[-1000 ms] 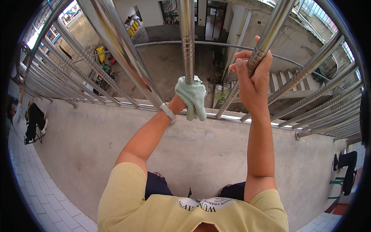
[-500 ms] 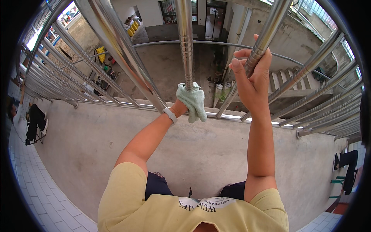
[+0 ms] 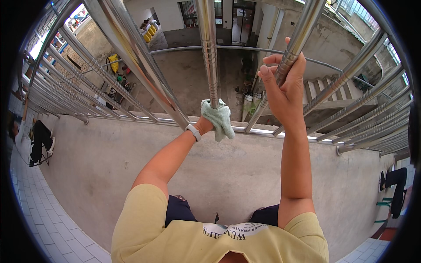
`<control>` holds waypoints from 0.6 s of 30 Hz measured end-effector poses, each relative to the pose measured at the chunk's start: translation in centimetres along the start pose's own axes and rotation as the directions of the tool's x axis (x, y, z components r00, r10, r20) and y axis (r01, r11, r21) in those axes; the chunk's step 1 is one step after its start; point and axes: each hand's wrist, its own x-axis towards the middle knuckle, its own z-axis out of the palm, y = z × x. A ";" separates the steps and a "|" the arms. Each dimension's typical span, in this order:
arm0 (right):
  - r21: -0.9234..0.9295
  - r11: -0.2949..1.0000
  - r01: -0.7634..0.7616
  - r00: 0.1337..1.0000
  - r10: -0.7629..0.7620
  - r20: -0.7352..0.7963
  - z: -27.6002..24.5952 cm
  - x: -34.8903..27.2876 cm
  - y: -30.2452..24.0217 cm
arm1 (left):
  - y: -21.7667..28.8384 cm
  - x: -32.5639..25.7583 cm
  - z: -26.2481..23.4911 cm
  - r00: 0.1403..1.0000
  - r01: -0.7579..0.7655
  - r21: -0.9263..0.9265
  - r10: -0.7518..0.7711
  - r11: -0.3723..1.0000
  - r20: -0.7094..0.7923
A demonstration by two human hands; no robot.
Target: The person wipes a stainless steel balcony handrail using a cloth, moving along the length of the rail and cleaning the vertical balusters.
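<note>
My left hand [image 3: 204,125] is closed on a pale green cloth [image 3: 218,119], bunched around the lower end of the middle steel railing bar [image 3: 209,57]. The cloth hides most of its fingers, and one end hangs down. My right hand [image 3: 286,95] loosely encircles a bar [image 3: 302,31] farther right, higher up than the left. Its fingers pass behind that bar, their tips showing on the left side, with the thumb in front. Both bars have ringed, ribbed sections.
A thick smooth post [image 3: 136,52] slants left of the middle bar. The bottom rail [image 3: 241,129] edges a concrete floor [image 3: 219,171]. Beyond lies a lower courtyard with concrete steps [image 3: 331,91]. Seated people's dark-trousered legs show at far left [image 3: 40,136] and far right [image 3: 397,186].
The cloth and my left hand have shifted very slightly down the middle bar. My right hand stays around its bar, almost unmoved.
</note>
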 end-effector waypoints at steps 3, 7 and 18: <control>0.002 1.000 -0.020 1.000 0.020 0.016 0.1 -0.4 0.5 | -1.5 -0.3 -1.3 1.000 -0.021 0.307 0.020 0.951 0.009; -0.046 0.997 0.068 0.998 -0.068 0.011 0.3 -0.1 0.8 | -3.9 -0.3 -4.3 0.993 0.110 0.010 -0.109 0.994 -0.044; -0.158 0.981 -0.114 0.897 0.170 0.407 -0.4 -1.7 -5.7 | 3.5 -1.6 3.4 0.969 -0.028 0.990 0.246 0.139 -0.007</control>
